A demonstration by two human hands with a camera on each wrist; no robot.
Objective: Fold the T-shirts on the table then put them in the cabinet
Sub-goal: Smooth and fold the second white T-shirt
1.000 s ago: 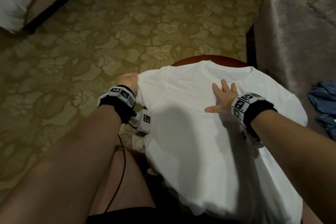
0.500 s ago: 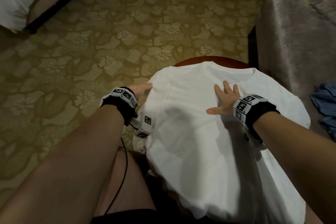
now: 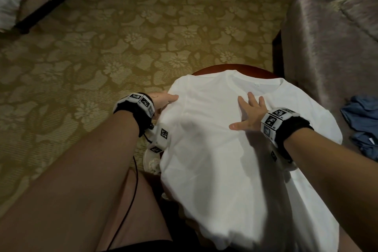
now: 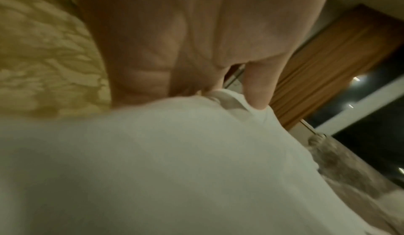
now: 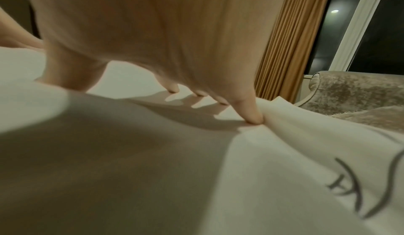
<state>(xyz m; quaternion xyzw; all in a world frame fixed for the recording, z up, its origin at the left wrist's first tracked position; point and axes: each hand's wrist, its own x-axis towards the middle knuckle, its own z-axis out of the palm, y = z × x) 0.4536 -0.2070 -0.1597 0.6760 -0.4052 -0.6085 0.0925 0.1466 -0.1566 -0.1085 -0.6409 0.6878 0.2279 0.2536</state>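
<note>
The white T-shirt (image 3: 235, 149) lies spread on the round table (image 3: 231, 67); its left side, lifted a second ago, now folds inward, pinched by the left hand (image 3: 163, 101), while the right hand (image 3: 248, 114) presses flat, fingers splayed, anchoring the fold

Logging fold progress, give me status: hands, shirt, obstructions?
Left hand grips the white T-shirt at its left edge. Right hand flat on it, fingers spread. Shirt unfolded on the table. Nothing on top.

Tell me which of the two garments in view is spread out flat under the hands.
The white T-shirt, spread over the round table with the right hand pressing it. The blue garment lies crumpled off to the right, untouched.
</note>
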